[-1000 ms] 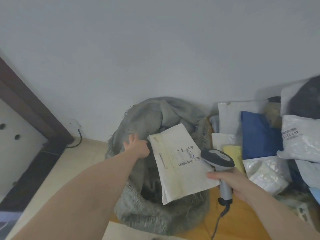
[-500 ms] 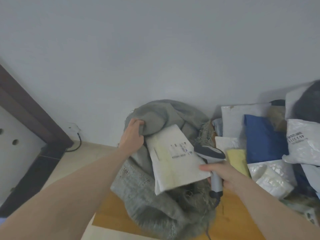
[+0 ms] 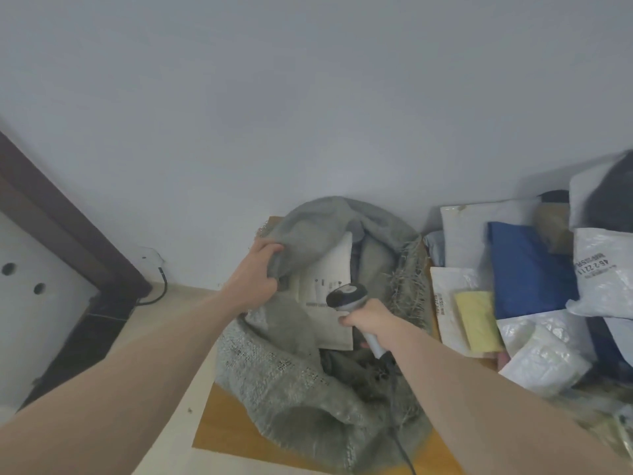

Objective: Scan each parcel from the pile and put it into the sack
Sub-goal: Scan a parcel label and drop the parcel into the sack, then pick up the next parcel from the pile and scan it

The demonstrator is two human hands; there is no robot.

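Parcel [image 3: 329, 296], white envelope, sits half inside sack [image 3: 308, 382] mouth, centre. Left hand [image 3: 255, 272] fingers curl round far-left rim, holding it open. Right hand [image 3: 368, 318] grips scanner [image 3: 346, 296], thumb pinching parcel's edge. Best: keep rim lifted, let go w/ thumb so it drops in; pile [image 3: 531, 286] waits at right.

The sack [image 3: 308, 382] mouth is largely filled by the white envelope [image 3: 329, 296], flanked by the left hand [image 3: 255, 275] and the scanner [image 3: 347, 298]; the parcel pile [image 3: 534, 289] blocks the right.
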